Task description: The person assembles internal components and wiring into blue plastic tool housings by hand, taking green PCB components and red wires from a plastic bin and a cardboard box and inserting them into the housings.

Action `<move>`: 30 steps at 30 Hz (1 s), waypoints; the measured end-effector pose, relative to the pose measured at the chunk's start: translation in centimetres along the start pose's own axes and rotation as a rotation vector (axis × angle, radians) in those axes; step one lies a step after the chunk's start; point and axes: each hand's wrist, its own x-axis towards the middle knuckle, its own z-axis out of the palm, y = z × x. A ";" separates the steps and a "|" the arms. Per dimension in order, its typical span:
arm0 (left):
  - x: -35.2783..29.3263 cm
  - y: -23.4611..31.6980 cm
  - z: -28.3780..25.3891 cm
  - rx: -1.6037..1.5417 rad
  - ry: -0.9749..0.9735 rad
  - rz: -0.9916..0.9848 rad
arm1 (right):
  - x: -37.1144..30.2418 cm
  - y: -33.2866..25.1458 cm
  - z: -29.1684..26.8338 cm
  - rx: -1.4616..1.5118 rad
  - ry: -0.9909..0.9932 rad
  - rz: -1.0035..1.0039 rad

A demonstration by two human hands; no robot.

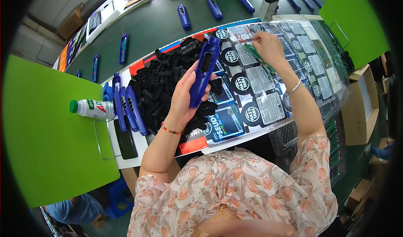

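Note:
My left hand [184, 95] is wrapped round a blue plastic housing [204, 75], held upright and tilted, its long dark opening facing up. My right hand [268, 48] is closed, with thumb and fingers pinched together; what they hold, if anything, is too small to make out. Right by those fingers are narrow green circuit boards [253, 52] with thin reddish wires. A large pile of small black plastic parts [157, 83] lies left of and beneath my left hand. Printed sheets under clear plastic [260, 83] cover the work surface below both hands.
Several blue housings [133, 111] lie at the left beside a white bottle with a green cap [90, 108]. More housings [214, 8] rest along the dark green belt [155, 29]. Green panels [54, 127] stand at both sides. An open cardboard box [361, 106] is at right.

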 end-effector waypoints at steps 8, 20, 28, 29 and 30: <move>-0.3 -0.2 -0.7 -0.077 -0.001 -0.029 | 1.0 0.1 -0.4 -0.456 0.008 -0.018; 0.0 0.0 -0.9 -0.032 0.014 0.016 | -4.1 -11.7 -3.9 1.155 -0.037 0.069; -0.4 -0.2 -0.7 -0.028 0.014 0.044 | -5.6 -14.2 -1.4 1.269 -0.065 0.095; -0.4 -0.2 -0.6 -0.029 0.014 0.043 | -5.6 -14.2 -1.3 1.289 -0.054 0.094; -0.4 -0.1 -0.6 -0.042 0.005 0.052 | -5.6 -14.3 -1.2 1.288 -0.055 0.095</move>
